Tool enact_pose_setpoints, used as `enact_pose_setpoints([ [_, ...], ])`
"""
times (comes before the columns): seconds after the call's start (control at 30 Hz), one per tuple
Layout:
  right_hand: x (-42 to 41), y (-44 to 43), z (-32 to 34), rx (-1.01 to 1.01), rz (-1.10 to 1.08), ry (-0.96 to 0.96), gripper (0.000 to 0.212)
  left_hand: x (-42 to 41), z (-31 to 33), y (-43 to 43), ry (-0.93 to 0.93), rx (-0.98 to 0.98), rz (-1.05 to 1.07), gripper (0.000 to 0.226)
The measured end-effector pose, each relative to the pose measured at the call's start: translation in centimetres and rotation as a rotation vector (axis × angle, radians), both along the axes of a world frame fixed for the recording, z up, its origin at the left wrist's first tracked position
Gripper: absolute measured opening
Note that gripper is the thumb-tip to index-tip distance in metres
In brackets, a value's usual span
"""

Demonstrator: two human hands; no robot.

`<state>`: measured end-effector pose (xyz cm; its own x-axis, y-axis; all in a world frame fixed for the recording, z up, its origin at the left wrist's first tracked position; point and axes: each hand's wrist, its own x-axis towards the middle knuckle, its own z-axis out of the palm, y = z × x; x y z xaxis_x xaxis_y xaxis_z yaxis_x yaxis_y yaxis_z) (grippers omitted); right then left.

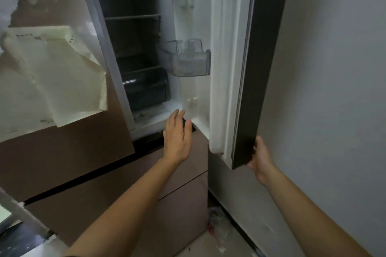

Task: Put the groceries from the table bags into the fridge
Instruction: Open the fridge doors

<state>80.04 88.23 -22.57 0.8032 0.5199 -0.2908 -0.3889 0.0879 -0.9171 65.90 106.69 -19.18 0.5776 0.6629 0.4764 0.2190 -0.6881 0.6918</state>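
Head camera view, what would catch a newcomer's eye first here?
The open fridge door stands centre right, dark edge toward the camera, the right hand gripping its bottom corner. The left hand reaches, fingers straight, toward the foot of the dim compartment. A clear door bin hangs on the door's inner side, and a crumpled pale paper sheet clings to the brown panel at left.

Head-worn view, forward-down, close to fridge door (226,81)

Tall, narrow way into the fridge (133,48) between closed left door (62,148) and open right door (263,69). Clear door bin (188,64) jutting into the gap at mid-height; dark drawer (146,87) filling the bottom.
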Motion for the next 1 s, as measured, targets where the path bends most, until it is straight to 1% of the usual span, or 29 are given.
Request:
enact_pose_setpoints([
  [0.07,1.5,-1.0,0.9,-0.024,-0.066,-0.073,0.078,2.6,1.7,-2.3,-0.068,-0.113,-0.149,0.057],
  [0.1,2.4,-1.2,0.7,-0.044,-0.096,-0.122,0.089,3.7,2.3,-3.3,-0.067,-0.140,-0.224,0.054],
  [0.13,3.4,-1.5,0.6,-0.061,-0.121,-0.182,0.094,5.0,2.8,-4.3,-0.037,-0.125,-0.292,0.050],
  [0.17,4.3,-1.8,0.4,-0.080,-0.130,-0.226,0.093,6.2,3.1,-5.0,0.011,-0.073,-0.346,0.048],
  [0.2,4.5,-2.0,0.8,-0.095,-0.129,-0.259,0.086,7.3,3.2,-5.6,0.059,-0.002,-0.388,0.047],
  [0.23,4.9,-2.3,1.0,-0.100,-0.114,-0.277,0.076,8.4,3.1,-6.0,0.106,0.059,-0.420,0.047],
  [0.3,5.5,-2.7,1.3,-0.105,-0.067,-0.299,0.059,10.0,2.7,-6.2,0.187,0.106,-0.453,0.047],
  [0.4,6.6,-3.0,1.2,-0.153,-0.011,-0.373,0.054,11.7,2.2,-6.1,0.294,0.165,-0.472,0.048],
  [0.5,7.1,-2.9,1.5,-0.158,-0.009,-0.431,0.050,12.0,2.5,-6.2,0.374,0.236,-0.474,0.049],
  [0.57,7.1,-2.4,1.5,-0.155,-0.069,-0.485,0.049,11.1,3.0,-6.1,0.404,0.246,-0.460,0.050],
  [0.63,6.9,-1.5,1.2,-0.191,-0.167,-0.487,0.049,9.5,3.5,-5.5,0.458,0.270,-0.437,0.050],
  [0.7,5.8,-0.2,0.4,-0.247,-0.304,-0.375,0.056,7.3,3.5,-4.2,0.519,0.317,-0.382,0.051],
  [0.77,4.0,1.5,-0.7,-0.276,-0.417,-0.171,0.078,4.8,3.2,-2.2,0.588,0.406,-0.289,0.054],
  [0.83,2.8,3.6,-2.5,-0.237,-0.455,0.044,0.094,2.0,2.9,0.2,0.667,0.513,-0.167,0.057],
  [0.87,2.6,4.9,-3.8,-0.197,-0.432,0.151,0.098,0.5,2.8,1.5,0.708,0.557,-0.100,0.058],
  [0.9,1.6,6.0,-4.0,-0.162,-0.374,0.252,0.094,-1.0,2.8,2.8,0.749,0.593,-0.034,0.058],
  [0.93,0.3,7.0,-3.8,-0.125,-0.317,0.318,0.083,-2.5,3.1,4.0,0.786,0.625,0.021,0.059],
  [0.97,-1.1,8.0,-3.3,-0.112,-0.249,0.336,0.066,-4.1,3.4,5.2,0.811,0.659,0.074,0.059],
  [1.0,-2.4,9.0,-2.6,-0.118,-0.172,0.308,0.048,-5.7,3.7,6.4,0.813,0.693,0.123,0.059],
])
